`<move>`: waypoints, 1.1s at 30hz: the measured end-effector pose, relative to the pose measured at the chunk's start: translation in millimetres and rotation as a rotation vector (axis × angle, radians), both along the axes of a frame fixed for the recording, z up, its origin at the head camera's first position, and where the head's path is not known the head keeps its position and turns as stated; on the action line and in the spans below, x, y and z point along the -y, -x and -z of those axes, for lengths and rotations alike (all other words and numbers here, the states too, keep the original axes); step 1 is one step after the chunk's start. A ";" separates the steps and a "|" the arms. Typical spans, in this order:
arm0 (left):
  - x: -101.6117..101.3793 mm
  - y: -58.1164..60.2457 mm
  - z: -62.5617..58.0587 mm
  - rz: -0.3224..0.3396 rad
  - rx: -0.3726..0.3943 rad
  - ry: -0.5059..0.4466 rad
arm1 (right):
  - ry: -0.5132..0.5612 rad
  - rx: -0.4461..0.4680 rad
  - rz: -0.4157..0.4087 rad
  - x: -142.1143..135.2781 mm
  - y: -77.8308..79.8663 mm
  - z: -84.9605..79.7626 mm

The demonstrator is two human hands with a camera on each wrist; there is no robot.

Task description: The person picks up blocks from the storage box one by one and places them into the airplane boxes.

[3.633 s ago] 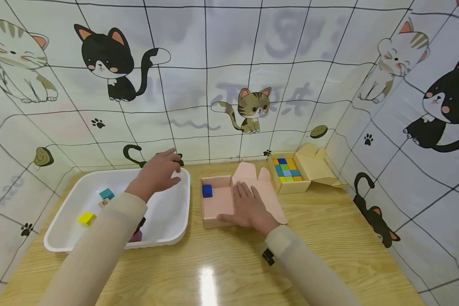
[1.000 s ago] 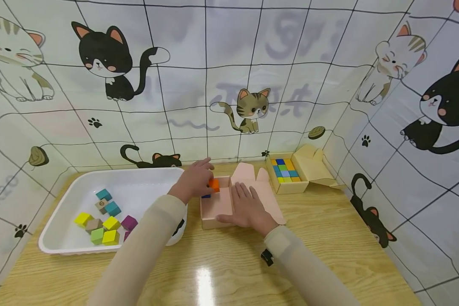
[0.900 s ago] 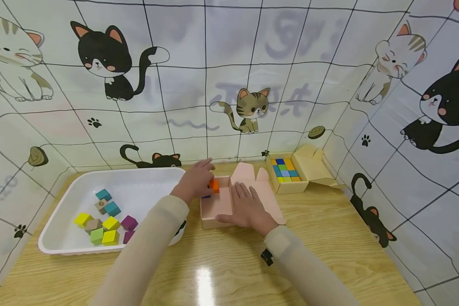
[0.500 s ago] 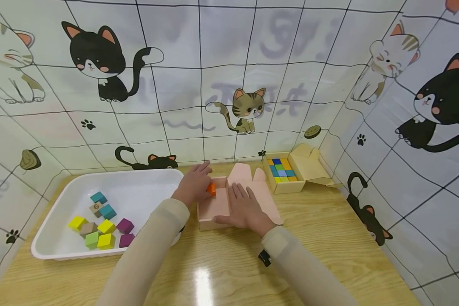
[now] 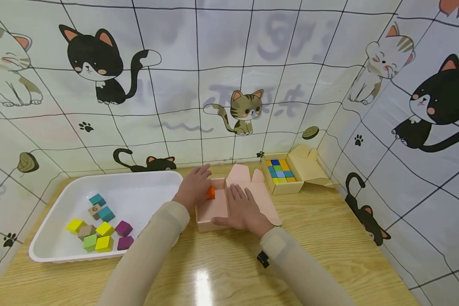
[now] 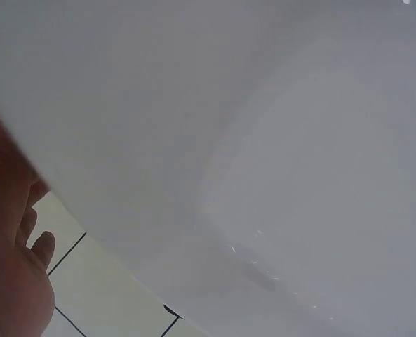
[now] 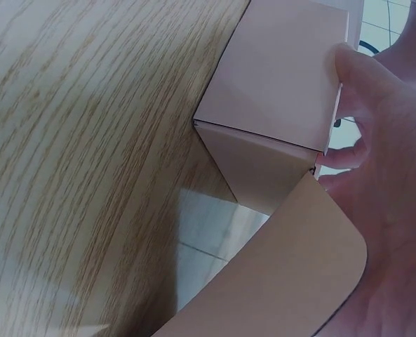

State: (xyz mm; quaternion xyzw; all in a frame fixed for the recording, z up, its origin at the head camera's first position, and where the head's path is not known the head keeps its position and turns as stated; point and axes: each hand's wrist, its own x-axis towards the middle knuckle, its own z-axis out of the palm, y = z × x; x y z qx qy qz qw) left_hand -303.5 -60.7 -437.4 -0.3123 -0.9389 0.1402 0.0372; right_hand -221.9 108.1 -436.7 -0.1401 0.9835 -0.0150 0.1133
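An orange block point(image 5: 211, 193) stands at the far left of the open pink cardboard box point(image 5: 212, 212). My left hand point(image 5: 196, 185) reaches over the box's left wall, holding the block between thumb and fingers; the hand covers part of it. My right hand point(image 5: 242, 208) rests flat over the box's right wall and its folded-back lid point(image 5: 265, 199), fingers straight. In the right wrist view, its thumb point(image 7: 355, 67) touches the box edge. The left wrist view shows mostly the white tray point(image 6: 299, 175), with the left hand point(image 6: 15, 246) at its edge.
The white tray point(image 5: 153, 187) stands to the left, holding loose yellow point(image 5: 104, 244), teal, purple point(image 5: 125, 243), green and wood-coloured blocks. At the back right is an open yellow box point(image 5: 283, 189) filled with coloured blocks. Cat-printed sheeting point(image 5: 183, 85) walls the wooden table point(image 5: 229, 272).
My left hand has moved from above the tray to the pink box with the orange block, which has since lowered slightly. The blue block there is now hidden. My right hand stays on the box.
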 end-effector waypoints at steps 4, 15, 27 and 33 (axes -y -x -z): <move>10.3 -2.3 -16.6 0.006 0.025 -0.095 | -0.013 0.010 0.005 1.4 1.4 1.0; 106.3 -11.8 -83.2 -0.016 -0.035 -0.273 | 0.003 0.009 0.018 -1.2 0.8 -0.8; 238.1 -47.9 -66.8 -0.304 0.035 -0.282 | 0.013 -0.002 0.010 -0.9 -0.4 -1.9; 268.5 -65.0 -38.4 -0.390 0.113 -0.272 | 0.016 0.000 0.002 0.5 -1.0 -0.9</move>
